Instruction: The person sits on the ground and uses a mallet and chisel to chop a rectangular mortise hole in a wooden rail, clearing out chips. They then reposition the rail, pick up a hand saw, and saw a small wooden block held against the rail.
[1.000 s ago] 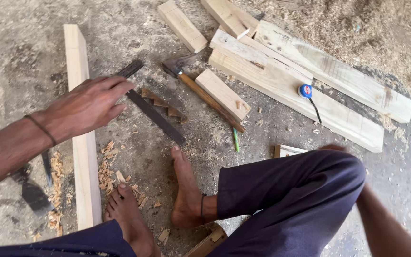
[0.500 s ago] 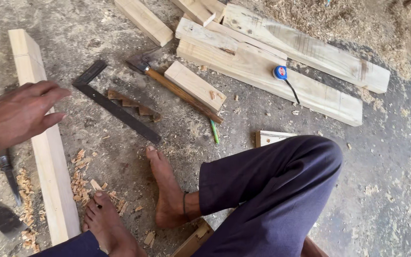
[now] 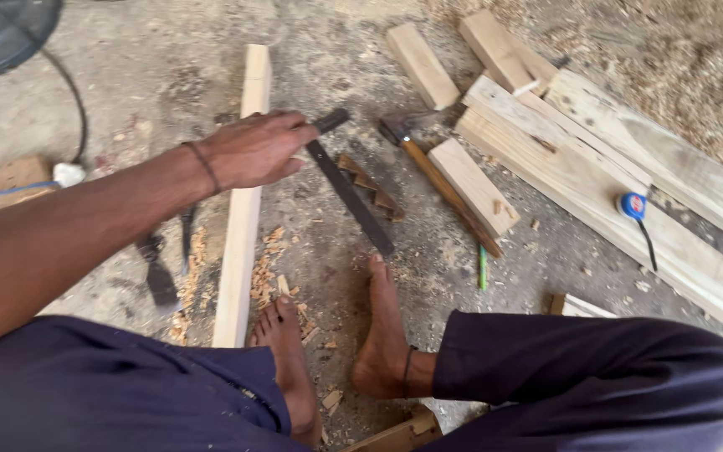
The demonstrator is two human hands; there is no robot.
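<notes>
Long wooden batten (image 3: 240,226) lying under the left hand (image 3: 254,151). Fingers (image 3: 294,134) half curled, tips touching the dark stock of the try square (image 3: 351,197) — not yet clasped. Judgement: best pinched at the stock, lifted flat. Blade's long axis running from the fingertips diagonally down-right, toward the right foot (image 3: 382,335). Hammer (image 3: 437,180) further right. Right hand out of view.

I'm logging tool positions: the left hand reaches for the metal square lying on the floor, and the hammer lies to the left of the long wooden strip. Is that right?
Not quite. The head view shows the hammer to the right of the long wooden strip, beyond the metal square. The left hand does reach for the square on the floor.
</notes>
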